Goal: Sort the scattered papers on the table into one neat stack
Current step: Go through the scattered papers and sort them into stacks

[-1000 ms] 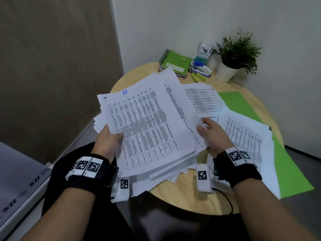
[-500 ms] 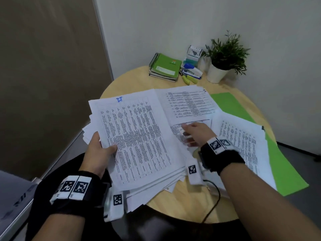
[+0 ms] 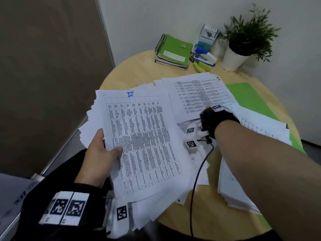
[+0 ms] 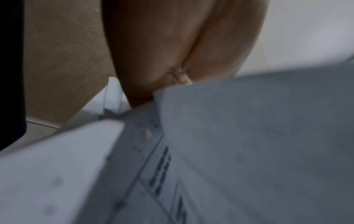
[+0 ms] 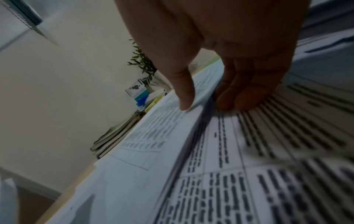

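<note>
Head view: left hand (image 3: pixel 97 159) grips the gathered sheaf of papers (image 3: pixel 144 145) at its left edge, thumb on top over the table-printed top sheet, sheaf raised off the round worktop (image 3: pixel 139 70) and hanging past the near rim. Probably held so to leave room for adding sheets. Edges fanned, not yet squared. Right hand (image 3: pixel 211 115) reached out onto a loose printed sheet (image 3: pixel 199 94) mid-worktop, likely the next pickup. More loose sheets (image 3: pixel 260 129) to the right, partly over a green folder (image 3: pixel 251 100). Spiral notebooks (image 3: pixel 173 51), stapler (image 3: pixel 205 57) and potted plant (image 3: pixel 243 40) parked at the far edge, clear of the sorting.

Left wrist view: blurred; palm (image 4: pixel 172 45) against the paper edges, fingers hidden under the sheets.

Right wrist view: thumb (image 5: pixel 184 87) on top of the sheet's edge, fingers (image 5: pixel 245 94) curled beneath it, pinching that sheet to lift it off the layer below.

Judgement: gathering about half done; squaring needs both hands free of loose sheets.
</note>
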Tool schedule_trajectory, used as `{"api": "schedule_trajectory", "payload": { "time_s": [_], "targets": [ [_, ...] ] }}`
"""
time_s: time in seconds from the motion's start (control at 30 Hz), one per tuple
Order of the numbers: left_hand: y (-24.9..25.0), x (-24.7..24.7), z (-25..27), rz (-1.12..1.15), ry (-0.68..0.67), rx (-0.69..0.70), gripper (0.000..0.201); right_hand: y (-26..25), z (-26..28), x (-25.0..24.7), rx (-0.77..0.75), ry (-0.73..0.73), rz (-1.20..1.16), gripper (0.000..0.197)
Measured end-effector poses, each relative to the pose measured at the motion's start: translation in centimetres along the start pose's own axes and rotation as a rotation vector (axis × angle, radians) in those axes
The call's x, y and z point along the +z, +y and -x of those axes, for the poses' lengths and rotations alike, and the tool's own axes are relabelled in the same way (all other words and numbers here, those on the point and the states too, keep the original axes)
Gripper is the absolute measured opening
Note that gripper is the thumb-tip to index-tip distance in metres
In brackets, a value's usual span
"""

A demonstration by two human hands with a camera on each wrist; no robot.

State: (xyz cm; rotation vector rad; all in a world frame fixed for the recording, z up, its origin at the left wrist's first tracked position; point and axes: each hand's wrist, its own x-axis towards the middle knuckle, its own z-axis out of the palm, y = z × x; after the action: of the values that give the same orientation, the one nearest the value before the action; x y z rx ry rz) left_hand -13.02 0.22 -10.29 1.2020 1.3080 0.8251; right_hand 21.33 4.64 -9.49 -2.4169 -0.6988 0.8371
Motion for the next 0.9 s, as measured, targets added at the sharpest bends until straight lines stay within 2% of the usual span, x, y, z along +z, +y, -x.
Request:
{"api": "schedule_trajectory", "payload": {
  "time_s": [0.03, 0.1, 0.17, 0.23, 0.3, 0.37, 0.4, 0.43, 0.47, 0.53, 0.6, 0.67, 0.77, 0.9],
  "targets": [
    [0.0, 0.0, 0.0, 0.003, 0.001, -0.004, 0.048, 0.2, -0.1, 0.0, -0.003, 0.012, 0.037, 0.033],
    [0.1, 0.0, 0.1, 0.008, 0.009, -0.009, 0.046, 0.5, 0.0, -0.3, -0.05, -0.008, 0.248, 0.02],
    [0.1, -0.1, 0.0, 0.02, 0.013, -0.021, 0.046, 0.4, 0.3, -1.3, 0.013, -0.018, 0.197, 0.016],
    [0.0, 0.0, -0.1, 0.062, 0.017, -0.053, 0.046, 0.0, 0.6, -2.4, 0.0, 0.056, 0.17, 0.025],
    [-0.2, 0.3, -0.2, 0.113, 0.021, -0.085, 0.047, -0.3, 1.7, -3.8, -0.053, 0.135, 0.171, 0.029],
    [-0.2, 0.6, -0.2, 0.118, 0.03, -0.098, 0.049, -0.5, 4.0, -5.1, -0.117, 0.14, 0.122, 0.028],
    [-0.4, 0.7, -0.2, 0.104, 0.036, -0.092, 0.049, -0.1, 4.1, -5.8, -0.143, 0.11, 0.058, 0.019],
    [-0.5, 0.8, -0.2, 0.084, 0.044, -0.088, 0.052, 0.2, 4.7, -6.4, -0.188, 0.149, -0.124, 0.01],
    [-0.5, 0.7, -0.2, 0.064, 0.054, -0.085, 0.057, 0.7, 4.8, -6.8, -0.198, 0.176, -0.291, 0.01],
    [-0.6, 0.5, -0.1, 0.071, 0.043, -0.084, 0.081, 1.2, 5.6, -7.8, -0.187, 0.269, -0.633, 0.019],
    [-0.4, 0.5, 0.1, 0.074, 0.013, -0.078, 0.096, 1.2, 6.9, -8.8, -0.238, 0.224, -0.859, 0.027],
    [-0.2, 0.5, 0.1, -0.021, 0.012, -0.032, 0.086, 0.9, 7.8, -9.5, -0.295, 0.141, -0.917, 0.03],
    [0.2, 1.0, 0.2, -0.138, -0.004, 0.012, 0.055, 0.7, 9.5, -9.0, -0.333, 0.002, -0.821, 0.031],
    [1.1, 1.6, 0.5, 0.062, -0.034, -0.081, 0.021, 1.9, 10.5, -5.0, -0.334, -0.22, -0.689, 0.036]
  ]
}}
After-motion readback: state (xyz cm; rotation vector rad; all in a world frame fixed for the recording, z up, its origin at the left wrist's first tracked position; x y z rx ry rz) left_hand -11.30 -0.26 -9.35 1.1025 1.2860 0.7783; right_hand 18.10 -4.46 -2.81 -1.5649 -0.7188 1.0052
